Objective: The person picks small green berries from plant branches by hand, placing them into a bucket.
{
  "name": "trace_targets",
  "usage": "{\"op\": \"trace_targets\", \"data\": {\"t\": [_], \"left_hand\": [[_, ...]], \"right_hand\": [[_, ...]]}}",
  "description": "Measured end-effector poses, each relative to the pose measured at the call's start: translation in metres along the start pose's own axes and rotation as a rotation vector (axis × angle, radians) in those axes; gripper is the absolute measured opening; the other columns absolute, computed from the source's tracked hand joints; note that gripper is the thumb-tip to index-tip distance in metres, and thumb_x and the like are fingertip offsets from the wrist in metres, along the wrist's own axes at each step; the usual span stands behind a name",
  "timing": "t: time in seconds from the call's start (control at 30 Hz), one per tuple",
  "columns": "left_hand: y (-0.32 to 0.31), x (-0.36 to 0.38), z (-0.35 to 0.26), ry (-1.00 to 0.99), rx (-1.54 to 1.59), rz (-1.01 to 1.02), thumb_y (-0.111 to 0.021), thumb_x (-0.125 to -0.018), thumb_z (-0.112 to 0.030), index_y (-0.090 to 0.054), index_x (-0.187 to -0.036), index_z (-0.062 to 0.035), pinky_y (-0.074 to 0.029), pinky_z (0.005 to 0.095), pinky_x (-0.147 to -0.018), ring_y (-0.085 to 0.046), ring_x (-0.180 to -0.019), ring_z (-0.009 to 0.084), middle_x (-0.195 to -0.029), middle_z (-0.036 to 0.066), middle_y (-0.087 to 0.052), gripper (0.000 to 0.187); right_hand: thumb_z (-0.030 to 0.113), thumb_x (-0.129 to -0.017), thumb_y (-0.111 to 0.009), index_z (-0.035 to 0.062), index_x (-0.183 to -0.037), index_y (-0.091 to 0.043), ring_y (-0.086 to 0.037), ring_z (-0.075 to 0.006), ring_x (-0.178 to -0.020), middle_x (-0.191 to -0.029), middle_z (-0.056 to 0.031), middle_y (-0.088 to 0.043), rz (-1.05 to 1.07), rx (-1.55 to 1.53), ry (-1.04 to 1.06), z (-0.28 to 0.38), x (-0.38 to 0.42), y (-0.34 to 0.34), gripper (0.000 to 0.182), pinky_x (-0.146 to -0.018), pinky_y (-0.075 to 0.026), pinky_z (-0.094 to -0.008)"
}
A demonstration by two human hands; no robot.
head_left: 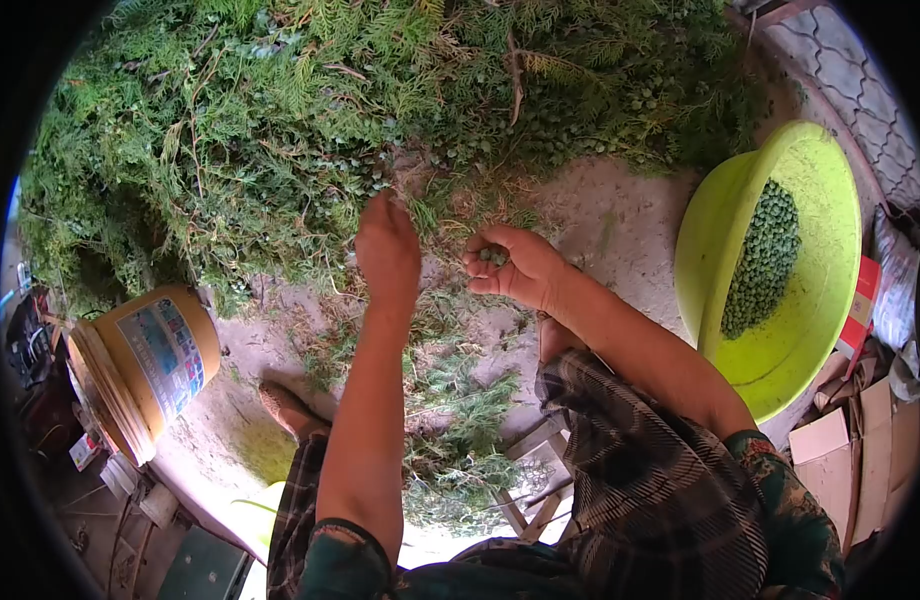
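While I sit low with my plaid knees [630, 470] spread, a heap of stripped sprigs [460, 450] lies on the ground between my feet. My right hand [515, 268] is cupped, palm up, fingers curled narrow around a few green seeds [493, 256] that rest in the hollow. My left hand [387, 250] reaches just beyond it, back toward me, fingertips buried in the near edge of the branch pile [280, 130]; whether they are pinched on anything I cannot tell, since the back of the hand hides them.

To my right, well apart from both hands, the green basin [820, 330] leans tilted, with a long drift of seeds [765, 260] lying down its wall. To my left a tan bucket [145, 365] lies on its side. Cardboard [850, 460] is stacked by the basin's near rim.

I judge the cup of my right hand is shallow: if I tilt the palm or open the fingers while pulling with the left, the seeds could roll off into the litter and be lost among the sprigs. The basin's lean looks risky as well; a knock from my knee might slide its seeds out.
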State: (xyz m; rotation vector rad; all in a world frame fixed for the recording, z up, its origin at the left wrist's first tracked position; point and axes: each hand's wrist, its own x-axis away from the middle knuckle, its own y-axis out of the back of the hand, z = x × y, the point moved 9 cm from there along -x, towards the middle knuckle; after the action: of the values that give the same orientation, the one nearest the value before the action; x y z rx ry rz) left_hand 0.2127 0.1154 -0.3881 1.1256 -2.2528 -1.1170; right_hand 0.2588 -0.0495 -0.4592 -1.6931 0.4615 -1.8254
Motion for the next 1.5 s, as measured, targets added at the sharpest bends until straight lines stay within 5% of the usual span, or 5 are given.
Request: {"op": "trace_targets", "data": {"t": [0.43,1.07,1.27,1.33,1.5], "left_hand": [[-0.008,-0.024,0.039,0.289,-0.393,-0.039,-0.063,-0.08,-0.031,-0.055,-0.116,-0.0197,-0.048,0.0457,-0.071,-0.06,-0.081,0.0369,-0.106,0.021,-0.053,0.039],[-0.008,-0.026,0.055,0.257,-0.411,0.064,-0.064,-0.072,-0.014,-0.061,-0.097,-0.0081,-0.049,0.0452,-0.065,-0.061,-0.076,0.0344,-0.086,0.018,-0.062,0.026],[0.037,0.018,-0.012,0.236,0.153,-0.025,-0.062,-0.079,-0.011,-0.059,-0.093,-0.0019,-0.05,0.0319,-0.054,-0.061,-0.065,0.0201,-0.082,0.012,-0.062,0.017],[0.003,0.05,-0.047,0.447,0.76,0.446,-0.057,-0.085,-0.009,-0.059,-0.094,-0.0011,-0.048,0.0232,-0.049,-0.059,-0.061,0.0115,-0.08,0.009,-0.062,0.012],[0.017,0.005,0.009,0.374,0.555,0.204,-0.056,-0.086,-0.008,-0.06,-0.097,0.0015,-0.048,0.0208,-0.048,-0.058,-0.061,0.0089,-0.074,0.007,-0.062,0.015]], "right_hand": [[0.024,-0.092,-0.046,0.0023,-0.095,-0.057,-0.058,-0.0169,-0.07,-0.09,-0.0078,-0.058,-0.083,0.149,0.002,0.007,0.008,0.008,0.024,-0.069,-0.053,-0.0402],[0.025,-0.093,-0.046,0.0025,-0.101,-0.057,-0.058,-0.0182,-0.076,-0.097,-0.0069,-0.054,-0.081,0.232,0.01,0.004,0.002,0.001,0.026,-0.077,-0.05,-0.0439],[0.026,-0.093,-0.047,0.0034,-0.099,-0.056,-0.058,-0.0205,-0.076,-0.092,-0.0075,-0.055,-0.031,0.003,0.007,-0.005,-0.01,-0.023,0.025,-0.075,-0.051,-0.0419],[0.027,-0.092,-0.047,0.0039,-0.099,-0.056,-0.057,-0.0205,-0.076,-0.088,-0.0082,-0.057,0.01,-0.057,-0.037,-0.006,-0.005,-0.033,0.025,-0.074,-0.051,-0.0402],[0.029,-0.092,-0.046,0.0029,-0.09,-0.055,-0.057,-0.0207,-0.065,-0.079,-0.0103,-0.057,0.072,-0.057,-0.124,-0.021,-0.021,-0.017,0.028,-0.065,-0.052,-0.0432]]}}
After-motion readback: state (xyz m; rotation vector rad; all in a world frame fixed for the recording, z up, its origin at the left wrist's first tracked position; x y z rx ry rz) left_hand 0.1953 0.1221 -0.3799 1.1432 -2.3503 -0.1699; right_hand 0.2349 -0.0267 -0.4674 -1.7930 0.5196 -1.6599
